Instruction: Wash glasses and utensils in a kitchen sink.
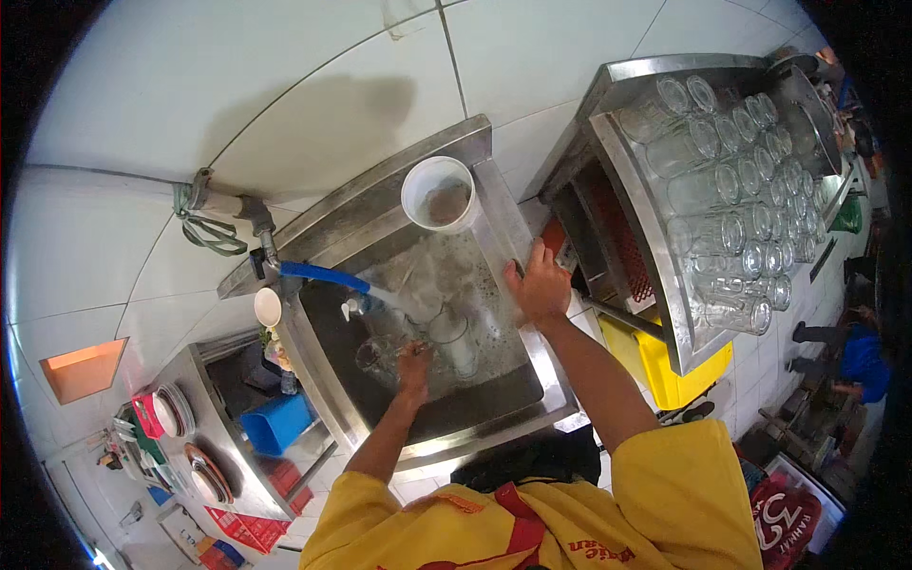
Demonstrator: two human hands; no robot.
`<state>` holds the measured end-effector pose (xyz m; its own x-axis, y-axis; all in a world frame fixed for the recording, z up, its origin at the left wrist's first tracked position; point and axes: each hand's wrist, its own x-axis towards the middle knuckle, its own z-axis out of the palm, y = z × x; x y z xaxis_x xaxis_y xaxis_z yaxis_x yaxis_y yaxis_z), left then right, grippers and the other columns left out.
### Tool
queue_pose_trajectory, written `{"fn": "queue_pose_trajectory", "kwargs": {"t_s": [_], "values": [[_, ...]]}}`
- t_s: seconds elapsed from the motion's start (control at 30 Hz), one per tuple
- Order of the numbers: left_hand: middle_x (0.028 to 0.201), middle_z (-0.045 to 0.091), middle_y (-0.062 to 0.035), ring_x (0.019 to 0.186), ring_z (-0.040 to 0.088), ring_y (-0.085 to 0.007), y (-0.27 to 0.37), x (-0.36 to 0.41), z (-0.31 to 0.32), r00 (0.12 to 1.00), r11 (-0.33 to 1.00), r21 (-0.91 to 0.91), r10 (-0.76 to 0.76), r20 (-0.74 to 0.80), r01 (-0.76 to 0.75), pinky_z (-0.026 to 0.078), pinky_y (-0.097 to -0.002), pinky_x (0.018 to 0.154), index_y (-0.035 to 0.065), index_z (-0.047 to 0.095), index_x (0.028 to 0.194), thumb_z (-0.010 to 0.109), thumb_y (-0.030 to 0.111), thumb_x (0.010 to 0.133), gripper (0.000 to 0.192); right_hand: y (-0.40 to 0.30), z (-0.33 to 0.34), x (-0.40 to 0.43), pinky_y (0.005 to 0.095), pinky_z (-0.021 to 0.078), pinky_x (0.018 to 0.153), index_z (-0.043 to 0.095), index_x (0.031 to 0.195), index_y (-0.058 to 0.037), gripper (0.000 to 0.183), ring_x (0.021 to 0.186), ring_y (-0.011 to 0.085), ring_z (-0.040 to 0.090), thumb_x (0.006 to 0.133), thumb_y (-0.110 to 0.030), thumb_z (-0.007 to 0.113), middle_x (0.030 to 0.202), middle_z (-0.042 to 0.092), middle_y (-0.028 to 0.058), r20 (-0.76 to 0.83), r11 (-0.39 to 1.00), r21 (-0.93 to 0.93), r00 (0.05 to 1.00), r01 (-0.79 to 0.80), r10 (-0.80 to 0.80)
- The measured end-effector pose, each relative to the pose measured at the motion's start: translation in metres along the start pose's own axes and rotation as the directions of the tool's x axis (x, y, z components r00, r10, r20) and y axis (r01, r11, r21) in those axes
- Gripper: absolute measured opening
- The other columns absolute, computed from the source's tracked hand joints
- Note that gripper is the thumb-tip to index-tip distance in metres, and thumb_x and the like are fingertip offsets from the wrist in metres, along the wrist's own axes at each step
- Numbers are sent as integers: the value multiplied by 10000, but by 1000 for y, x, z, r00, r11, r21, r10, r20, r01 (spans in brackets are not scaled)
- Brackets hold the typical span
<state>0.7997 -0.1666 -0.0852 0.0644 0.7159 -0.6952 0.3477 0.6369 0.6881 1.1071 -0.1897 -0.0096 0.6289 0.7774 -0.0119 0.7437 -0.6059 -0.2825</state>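
A stainless steel sink [491,385] full of water lies before me. My left hand [413,367] is partly in the water, at a clear glass [377,354]; how firmly it holds the glass cannot be told. Another clear glass [450,328] lies just right of that hand. My right hand [543,283] rests on the sink's right rim, fingers spread, with no object seen in it. Water pours from a blue hose [324,274] on the tap [268,249]. A white plastic bucket [439,194] with something brownish inside stands at the back right corner.
Many upturned glass mugs [727,235] stand on a steel table [641,242] to the right, above a yellow bin [666,360]. At the left, a steel table [235,456] bears stacked plates [171,412]. A person in blue [863,360] is at the far right.
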Motion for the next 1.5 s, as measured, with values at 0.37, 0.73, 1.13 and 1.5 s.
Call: {"fn": "queue_pose_trajectory", "kwargs": {"t_s": [0.37, 0.73, 1.13, 1.5], "values": [[974, 495, -59, 958, 492, -194, 1, 21, 0, 970, 989, 77, 106, 219, -125, 375, -347, 904, 64, 521, 916, 618, 19, 759, 190, 0, 4, 1, 394, 547, 613, 415, 1231, 5, 601, 693, 306, 656, 831, -416, 567, 915, 573, 152, -29, 999, 49, 999, 20, -18], [897, 530, -27, 830, 543, -154, 15, 0, 3, 904, 989, 94, 62, 422, -112, 452, -283, 697, 73, 507, 884, 595, -19, 781, 164, 3, 4, 1, 394, 557, 592, 427, 1220, 13, 596, 656, 309, 652, 823, -408, 570, 895, 575, 154, -7, 999, 47, 1000, -8, 9], [833, 513, -24, 805, 518, -159, 26, 33, -7, 735, 881, 349, -3, 678, -319, 454, -317, 745, 62, 512, 854, 607, 14, 759, 143, -2, 6, 1, 386, 560, 591, 429, 1202, 1, 581, 660, 302, 653, 831, -424, 565, 887, 570, 139, -27, 999, 34, 1000, 7, -6], [839, 495, 5, 815, 485, -141, 60, 33, 15, 659, 893, 340, -67, 749, -296, 409, -299, 713, 72, 510, 840, 630, -8, 696, 204, 3, 3, 1, 390, 561, 605, 435, 1199, -1, 585, 679, 304, 652, 824, -426, 579, 879, 570, 150, -15, 998, 65, 1000, -12, 13]]}}
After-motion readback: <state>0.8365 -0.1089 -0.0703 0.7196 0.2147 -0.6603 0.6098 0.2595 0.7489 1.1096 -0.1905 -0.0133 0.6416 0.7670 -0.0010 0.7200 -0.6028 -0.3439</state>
